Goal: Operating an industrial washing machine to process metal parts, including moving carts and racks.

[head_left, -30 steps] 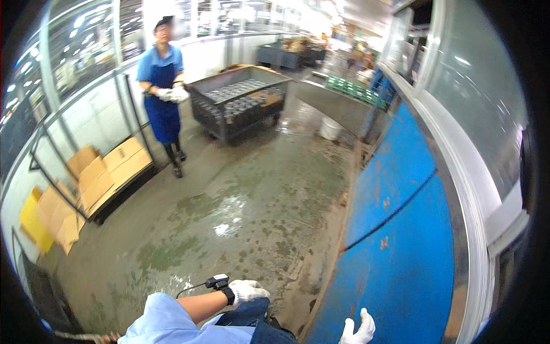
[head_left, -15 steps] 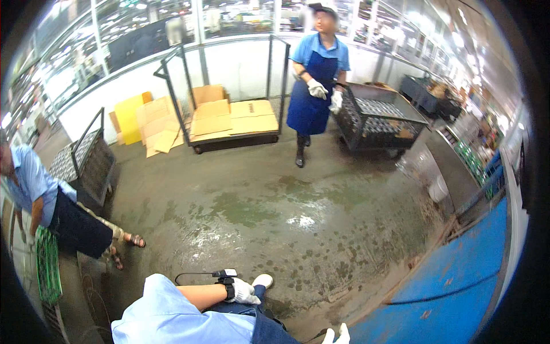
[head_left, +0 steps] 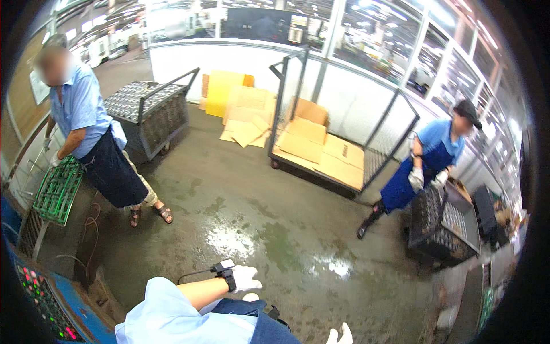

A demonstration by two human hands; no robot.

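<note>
My left hand wears a white glove and hangs over the wet floor, fingers stretched out and nothing in them. A black strap with a small dark-and-white device and a cable sits on that wrist. Only the gloved fingers of my right hand show at the lower edge; they are spread, with nothing visible between them. The toe of my white shoe shows just below my left hand.
At left, a person holds a green rack; a control panel with lit buttons is nearer. A metal-parts cart stands behind. A cardboard-laden trolley is ahead. At right, another person stands by a parts bin.
The view has swung left, so the trolley and the right-hand person sit further right. The control panel has come into view and the blue panel has left. My left fingers look more stretched.
</note>
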